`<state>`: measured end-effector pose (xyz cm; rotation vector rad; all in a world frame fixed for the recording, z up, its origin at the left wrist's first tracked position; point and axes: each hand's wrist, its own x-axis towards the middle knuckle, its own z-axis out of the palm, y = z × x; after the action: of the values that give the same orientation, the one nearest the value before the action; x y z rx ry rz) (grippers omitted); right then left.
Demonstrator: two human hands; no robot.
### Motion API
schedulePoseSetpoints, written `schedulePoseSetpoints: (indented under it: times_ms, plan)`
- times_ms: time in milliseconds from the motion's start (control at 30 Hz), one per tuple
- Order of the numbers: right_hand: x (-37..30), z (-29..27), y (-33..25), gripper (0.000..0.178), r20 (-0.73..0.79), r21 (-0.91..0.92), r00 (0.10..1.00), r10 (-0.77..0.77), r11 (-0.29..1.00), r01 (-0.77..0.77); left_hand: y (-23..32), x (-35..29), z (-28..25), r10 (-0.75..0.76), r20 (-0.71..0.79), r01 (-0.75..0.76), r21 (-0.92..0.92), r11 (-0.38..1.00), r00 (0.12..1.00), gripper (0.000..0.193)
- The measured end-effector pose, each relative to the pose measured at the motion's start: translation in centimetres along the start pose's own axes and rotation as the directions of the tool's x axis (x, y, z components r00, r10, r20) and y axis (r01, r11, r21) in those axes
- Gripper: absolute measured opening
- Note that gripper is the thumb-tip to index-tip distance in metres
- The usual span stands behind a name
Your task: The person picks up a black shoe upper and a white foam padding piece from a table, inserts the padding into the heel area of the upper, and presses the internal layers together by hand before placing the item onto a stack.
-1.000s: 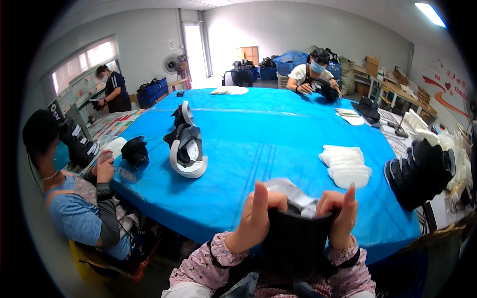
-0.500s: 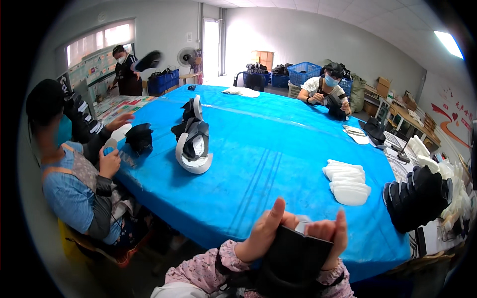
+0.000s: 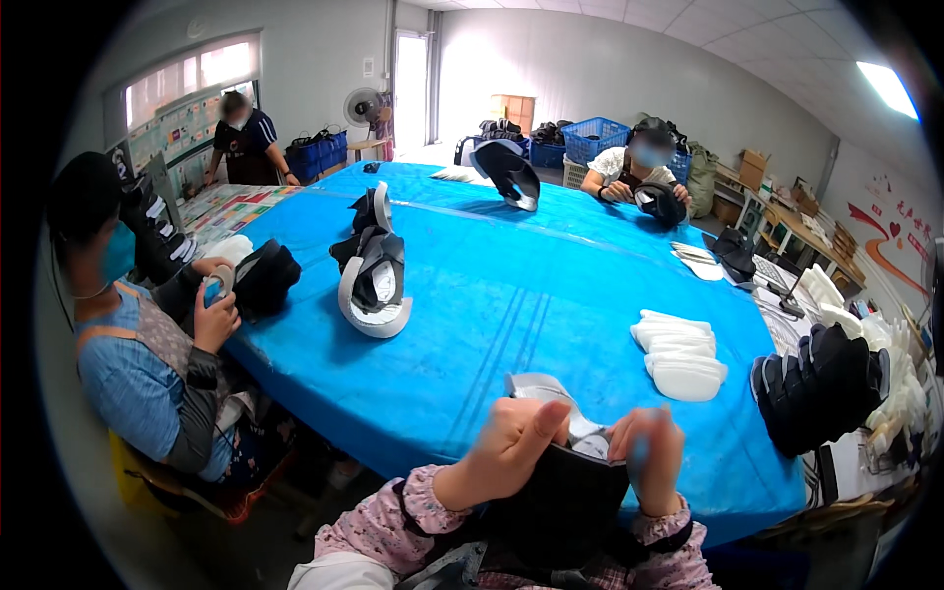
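My left hand (image 3: 506,447) and my right hand (image 3: 649,457) both grip a black shoe upper (image 3: 560,497) at the near edge of the blue table (image 3: 511,285). A grey-white insole (image 3: 551,393) sticks out of the upper's top between my fingers. My thumbs press on the upper's rim. The lower part of the upper is hidden by my pink sleeves.
A stack of white insoles (image 3: 678,354) lies to the right, a row of black uppers (image 3: 821,383) beyond it. A pile of black-and-white uppers (image 3: 372,270) sits mid-left. One person (image 3: 147,334) works at the left, another person (image 3: 639,167) at the far side, a third person (image 3: 246,133) stands by the window.
My view has swung left and dipped. My hands have kept hold of the upper and the insole has sunk a little deeper between them. A black upper has appeared in mid-air at the far end.
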<state>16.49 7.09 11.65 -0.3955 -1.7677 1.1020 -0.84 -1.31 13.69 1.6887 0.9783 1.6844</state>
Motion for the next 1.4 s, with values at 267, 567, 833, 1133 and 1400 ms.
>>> schedulePoseSetpoints:
  times_ms: [267, 567, 833, 1133, 1400]
  plan:
    - [-0.7, 1.7, -5.3, 0.037, 0.196, -0.520, 0.942, -0.274, 0.785, 0.336, 1.2, 0.7, 1.5, 0.397, 0.084, -0.382, 0.514, 0.768, 0.914, 0.036]
    - [-1.6, 1.9, -3.5, 0.046, 0.075, 0.010, 0.958, -0.276, 0.961, 0.276, 1.3, -1.0, 2.5, 0.013, 0.074, -0.006, -0.093, 0.996, 0.997, 0.049]
    - [-2.2, 1.4, -2.8, 0.069, 0.050, 0.305, 0.995, 0.089, 0.947, -0.100, 0.6, -0.9, 2.5, -0.137, 0.179, 0.196, -0.369, 0.909, 0.974, 0.063]
    - [-3.4, 1.8, -1.7, 0.068, 0.031, 0.414, 0.967, 0.251, 0.878, -0.241, -0.2, -1.1, 3.7, -0.178, 0.167, 0.236, -0.456, 0.858, 0.970, 0.062]
    - [-0.6, -0.4, -6.7, 0.024, 0.390, -0.250, 0.921, -0.006, 0.962, 0.112, -0.4, -0.1, 1.3, -0.172, 0.117, 0.176, -0.024, 0.984, 0.978, 0.059]
